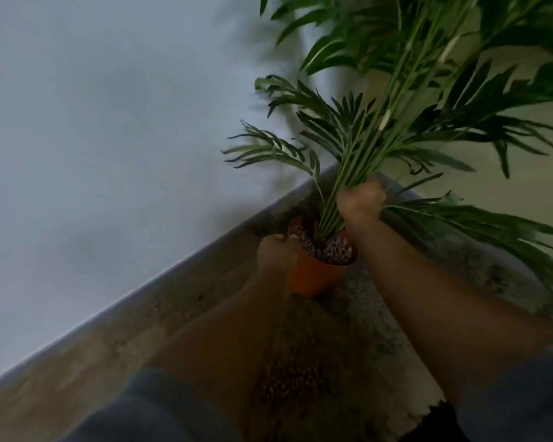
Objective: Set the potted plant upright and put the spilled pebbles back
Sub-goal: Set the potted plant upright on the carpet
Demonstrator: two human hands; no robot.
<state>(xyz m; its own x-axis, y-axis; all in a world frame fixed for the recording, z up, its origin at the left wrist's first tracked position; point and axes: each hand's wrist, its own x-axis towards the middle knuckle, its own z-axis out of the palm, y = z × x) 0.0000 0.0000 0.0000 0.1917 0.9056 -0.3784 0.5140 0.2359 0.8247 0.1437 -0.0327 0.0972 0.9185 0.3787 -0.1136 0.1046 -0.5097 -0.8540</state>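
An orange plant pot (313,275) stands on a grey rug (380,339), leaning slightly, with pale pebbles (336,250) showing in its top. A leafy green palm plant (396,116) rises from it up and to the right. My left hand (276,250) grips the pot's rim on its left side. My right hand (361,199) is closed around the bundle of stems just above the pot. A patch of spilled pebbles (288,378) lies on the rug near me, between my arms. The frame is blurred.
A white wall (109,138) runs diagonally along the left, meeting a wood-look floor (93,352). The rug's fringed edge (428,409) lies at lower right. Long fronds (492,224) spread over the rug to the right.
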